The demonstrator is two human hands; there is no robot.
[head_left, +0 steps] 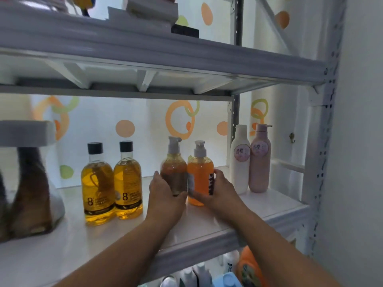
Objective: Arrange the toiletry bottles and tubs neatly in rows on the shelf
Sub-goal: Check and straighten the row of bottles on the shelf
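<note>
Currently left hand (165,193) grips amber pump bottle (173,172), right hand (219,190) grips orange pump bottle (200,177) at its 3 o'clock, pairing them on shelf (269,206).

White metal shelf board (269,206), glossy. Two clear plastic bottles of golden-yellow liquid (97,183), black screw caps, black labels with a white "8". Brownish-amber pump bottle (173,172), grey pump head. Bright orange pump bottle (200,179), grey pump, black-and-white label. Tall white bottle (240,160) and tall dusty-pink bottle (260,160), each with a pale pink round label. White backing wall (145,121) patterned with orange and lime-green dots and rings.
</note>
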